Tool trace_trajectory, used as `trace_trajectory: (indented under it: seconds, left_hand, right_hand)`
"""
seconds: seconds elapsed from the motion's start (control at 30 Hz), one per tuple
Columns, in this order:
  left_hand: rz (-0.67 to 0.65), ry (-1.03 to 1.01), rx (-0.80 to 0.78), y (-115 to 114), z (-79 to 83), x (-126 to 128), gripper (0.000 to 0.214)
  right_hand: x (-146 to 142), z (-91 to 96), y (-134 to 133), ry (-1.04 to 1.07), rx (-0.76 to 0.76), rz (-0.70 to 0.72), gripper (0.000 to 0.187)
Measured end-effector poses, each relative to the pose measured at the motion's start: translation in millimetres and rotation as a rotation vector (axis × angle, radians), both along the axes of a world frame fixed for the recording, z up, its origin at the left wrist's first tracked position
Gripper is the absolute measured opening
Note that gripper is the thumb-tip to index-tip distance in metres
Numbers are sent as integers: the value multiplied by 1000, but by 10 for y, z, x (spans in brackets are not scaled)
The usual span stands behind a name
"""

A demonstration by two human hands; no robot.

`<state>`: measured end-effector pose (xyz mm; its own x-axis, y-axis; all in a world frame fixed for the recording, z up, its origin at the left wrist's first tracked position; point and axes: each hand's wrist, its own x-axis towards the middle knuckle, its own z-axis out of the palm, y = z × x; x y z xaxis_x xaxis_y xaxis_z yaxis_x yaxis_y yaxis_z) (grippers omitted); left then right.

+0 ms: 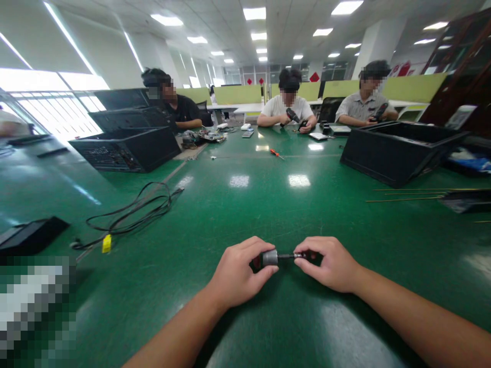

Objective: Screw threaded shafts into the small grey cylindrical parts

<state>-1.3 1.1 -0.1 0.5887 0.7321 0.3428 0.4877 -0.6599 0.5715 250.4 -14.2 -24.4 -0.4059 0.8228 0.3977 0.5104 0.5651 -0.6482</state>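
Both hands are closed in pinches: the left hand (pixel 238 273) takes a short, smooth, grey metal cylinder (pixel 270 257) between thumb and fingers, while the right hand (pixel 333 266) nips the silvery right end of a thin dark rod (pixel 286 256). Cylinder and rod line up between the hands, over the near part of the glossy green bench (pixel 245 209) — whether they touch its surface I cannot tell.

The cylinder looks stiff, heavy for its bulk and slightly slippery; its rounded side offers the surest hold. The rod seems light and rigid, best taken by that silvery end — fingertips suffice. Neither looks fragile.

Toward the bench's far edge lies an orange-handled screwdriver (pixel 275 153); near its left edge, a looped black cable with a yellow tag (pixel 106 244).
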Motion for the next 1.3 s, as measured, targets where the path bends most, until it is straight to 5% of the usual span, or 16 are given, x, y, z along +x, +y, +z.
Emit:
trace_trajectory:
  seconds: [1.3]
  left_hand:
    - [9, -34, 16, 16, 11, -22, 27]
  right_hand:
    - [21, 17, 11, 27, -17, -33, 7]
